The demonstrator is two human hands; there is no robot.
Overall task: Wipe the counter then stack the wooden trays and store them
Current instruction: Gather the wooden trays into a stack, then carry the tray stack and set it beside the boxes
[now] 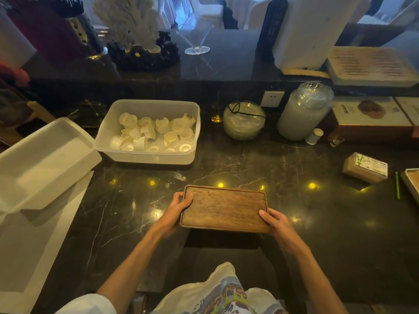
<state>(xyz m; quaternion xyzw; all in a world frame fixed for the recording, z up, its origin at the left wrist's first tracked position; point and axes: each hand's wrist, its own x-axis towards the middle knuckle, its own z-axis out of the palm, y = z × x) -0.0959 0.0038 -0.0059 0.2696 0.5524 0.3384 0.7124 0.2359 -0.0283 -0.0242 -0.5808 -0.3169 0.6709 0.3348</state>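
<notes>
A brown rectangular wooden tray [224, 208] is held just above the dark marble counter [306, 211], near its front edge. My left hand [175, 210] grips the tray's left short side, thumb on the top rim. My right hand [275, 223] grips its right near corner, thumb on top. The tray casts a shadow on the counter below it. The corner of another tray [411, 184] shows at the far right edge.
A clear plastic tub [149, 155] of small white cups stands behind the tray. Its lid [43, 164] and a white box lie at left. A glass bowl [243, 120], a tall glass jar [303, 112], a tissue pack [365, 167] and a green pen [397, 185] stand right.
</notes>
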